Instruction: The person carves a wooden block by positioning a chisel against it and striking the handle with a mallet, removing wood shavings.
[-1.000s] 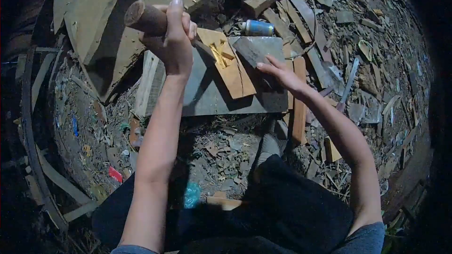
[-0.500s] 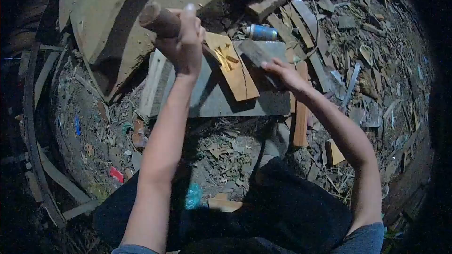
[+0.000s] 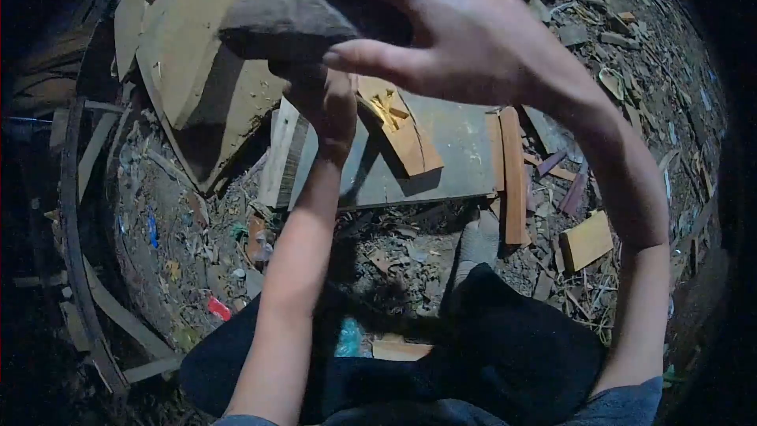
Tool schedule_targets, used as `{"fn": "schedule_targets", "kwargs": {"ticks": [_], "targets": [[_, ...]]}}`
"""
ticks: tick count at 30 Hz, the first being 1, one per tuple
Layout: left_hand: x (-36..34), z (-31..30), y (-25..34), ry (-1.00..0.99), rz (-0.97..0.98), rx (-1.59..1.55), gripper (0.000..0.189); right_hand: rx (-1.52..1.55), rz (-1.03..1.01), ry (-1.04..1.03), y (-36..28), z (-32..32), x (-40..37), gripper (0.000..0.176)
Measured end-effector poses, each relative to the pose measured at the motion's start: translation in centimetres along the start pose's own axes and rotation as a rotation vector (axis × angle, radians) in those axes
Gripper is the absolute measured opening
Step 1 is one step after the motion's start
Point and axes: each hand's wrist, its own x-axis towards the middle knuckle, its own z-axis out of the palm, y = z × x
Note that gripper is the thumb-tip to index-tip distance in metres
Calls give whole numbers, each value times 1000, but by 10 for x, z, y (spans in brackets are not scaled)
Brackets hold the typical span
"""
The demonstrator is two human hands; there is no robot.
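Observation:
My right hand [image 3: 473, 39] grips a dark, worn wooden block [image 3: 288, 20], raised close to the camera. Under that block, my left hand [image 3: 325, 110] is closed around what looks like a chisel. The block now hides most of its thick round wooden handle, and I cannot make out its blade. Just right of my left hand, a light wood piece [image 3: 414, 150] with a carved recess and loose chips lies aslant on a grey board [image 3: 465, 142]. A dark crack-like line runs along the wood piece.
A large tan panel [image 3: 189, 55] lies at the upper left. Orange-brown strips [image 3: 514, 181] lie along the board's right side, and a pale wood block [image 3: 589, 241] sits farther right. Wood scraps and litter cover the ground. My foot [image 3: 479, 241] is near the board's front edge.
My right hand has lifted the wooden block from beside the carved piece, up and left over the chisel handle. My left hand keeps its grip. The view has shifted slightly.

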Motion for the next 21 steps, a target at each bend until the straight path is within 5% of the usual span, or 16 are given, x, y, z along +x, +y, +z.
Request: {"fn": "schedule_targets", "kwargs": {"ticks": [2, 3, 4, 6, 7, 8, 10, 12, 13, 14, 16, 20, 21], "targets": [[-7, -4, -9, 28, -48, 198, 47, 159, -153, 130, -40, -40, -18, 70], [-12, -3, -14, 44, -76, 293, 45, 555, -36, 116, -42, -44, -5, 66], [-14, -1, -19, 59, -101, 387, 43, 552, -29, 114, -37, -30, -3, 66], [-12, 0, -19, 78, -138, 583, 41, -105, -26, 416, -24, 15, -6, 56], [7, 11, 15, 82, 157, 763, 40, -14, 129, 149, -16, 18, -5, 58], [8, 38, 28, 424, -315, 84, 38, 258, 192, 54, -15, 11, -1, 57], [7, 32, 20, 383, -277, 132, 38, -41, -17, 343, -15, 16, 0, 58], [-13, 24, 2, 309, -228, 227, 39, 327, -132, 509, -21, 17, 3, 54], [-20, 20, -8, 267, -198, 274, 40, 164, -234, 621, -22, 18, 2, 55], [-22, 16, -11, 218, -163, 324, 41, 269, -134, 433, -27, 17, -7, 53], [-20, 7, -19, 114, -72, 424, 43, -67, 107, 68, -22, 26, -9, 53], [-11, 21, 9, 99, -199, 168, 31, 139, -10, 457, -30, 13, -3, 50], [-4, 33, 28, 150, -297, 77, 28, 473, -249, 381, -22, 7, 2, 61]]}}
